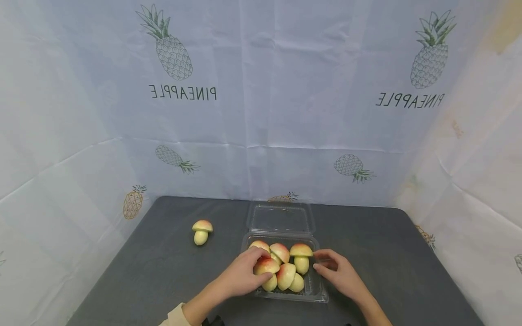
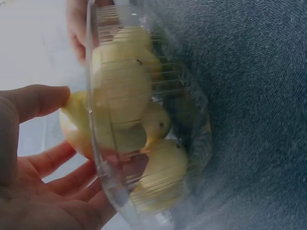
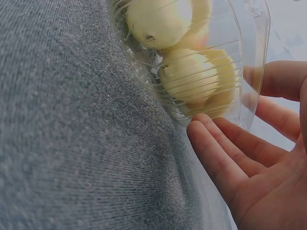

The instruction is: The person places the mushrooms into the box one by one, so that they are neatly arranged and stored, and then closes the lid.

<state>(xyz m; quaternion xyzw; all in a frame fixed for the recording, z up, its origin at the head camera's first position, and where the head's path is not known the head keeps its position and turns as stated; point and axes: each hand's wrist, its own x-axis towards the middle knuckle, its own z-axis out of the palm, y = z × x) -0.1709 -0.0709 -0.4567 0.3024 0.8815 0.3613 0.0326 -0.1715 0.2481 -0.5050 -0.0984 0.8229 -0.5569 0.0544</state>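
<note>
A clear plastic clamshell box (image 1: 321, 290) lies with its lid folded back and holds several yellow mushrooms with reddish caps. My left hand (image 1: 246, 274) reaches over the box's left side and pinches the front-left mushroom (image 1: 267, 266) between thumb and fingers. In the left wrist view, that mushroom (image 2: 74, 122) shows behind the box's ribbed wall. My right hand (image 1: 341, 274) is at the box's right wall, thumb and fingers apart. Seen from the right wrist, its nearly straight fingers (image 3: 240, 143) lie along the outside of the box (image 3: 261, 57), beside a mushroom (image 3: 187, 76).
One more mushroom (image 1: 201, 232) lies on the dark grey table (image 1: 163, 271), left of the box. The transparent lid (image 1: 280, 218) lies flat behind the box. A white pineapple-printed cloth (image 1: 285, 113) hangs at the back and sides.
</note>
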